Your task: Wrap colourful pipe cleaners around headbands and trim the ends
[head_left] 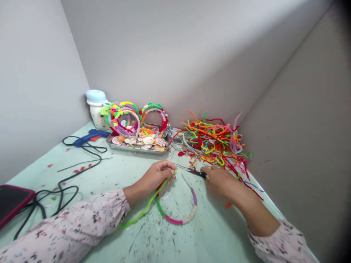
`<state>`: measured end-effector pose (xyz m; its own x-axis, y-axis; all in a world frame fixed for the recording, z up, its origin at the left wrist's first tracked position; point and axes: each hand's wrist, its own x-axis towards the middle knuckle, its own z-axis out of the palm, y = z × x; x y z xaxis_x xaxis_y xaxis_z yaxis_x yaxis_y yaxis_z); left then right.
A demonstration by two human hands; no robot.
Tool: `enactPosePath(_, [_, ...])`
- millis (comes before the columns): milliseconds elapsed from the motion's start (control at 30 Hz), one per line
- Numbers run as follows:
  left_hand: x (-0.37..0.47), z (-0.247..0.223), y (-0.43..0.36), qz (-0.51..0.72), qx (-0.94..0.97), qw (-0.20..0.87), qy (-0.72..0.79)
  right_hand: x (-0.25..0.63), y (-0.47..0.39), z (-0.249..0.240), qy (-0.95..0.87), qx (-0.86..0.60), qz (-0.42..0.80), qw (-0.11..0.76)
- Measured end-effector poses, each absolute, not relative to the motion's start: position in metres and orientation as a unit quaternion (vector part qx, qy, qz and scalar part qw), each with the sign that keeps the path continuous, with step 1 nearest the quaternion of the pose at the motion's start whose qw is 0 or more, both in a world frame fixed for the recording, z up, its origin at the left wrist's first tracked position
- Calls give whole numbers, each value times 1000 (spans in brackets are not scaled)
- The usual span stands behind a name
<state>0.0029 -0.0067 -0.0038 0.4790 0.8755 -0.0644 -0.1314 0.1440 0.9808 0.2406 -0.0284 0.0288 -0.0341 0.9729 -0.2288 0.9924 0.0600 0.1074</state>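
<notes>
My left hand [157,179] is closed, pinching a bright green pipe cleaner [146,208] whose long tail hangs down past the sleeve. Below the fingers is a wire hoop [174,221] wrapped in bands of green, magenta, cream and purple; its upper left side runs up to my left hand, and the other end shows bare wire. My right hand [223,182] is closed around the handles of black scissors [197,172], with the blades pointing left toward the left hand. The fingertips on the handles are partly hidden.
Behind are a metal tray [137,149] of seashells with several wrapped hoops [130,122], a white jar [97,113] and a blue glue gun [89,137] with its black cord. Tangled pipe cleaners [216,135] lie at the back right, a phone [15,202] at the left edge.
</notes>
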Motion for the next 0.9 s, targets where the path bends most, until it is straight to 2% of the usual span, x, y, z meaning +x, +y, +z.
enactPosePath(167, [5,-5,-6,390,540,643,379,242,-33,37,707,694,-89,101])
enactPosePath(367, [5,-6,-2,399,511,658,383,257,-39,64,743,641,-192,7])
enactPosePath(533, [2,-13,4,422,493,667,365,269,-39,82,731,562,-377,-89])
enactPosePath(633, [1,-14,5,428,493,665,361,262,-33,75,691,533,-454,-181])
enactPosePath(900, [-1,-13,8,452,450,686,350,231,-28,43,592,535,-554,-234])
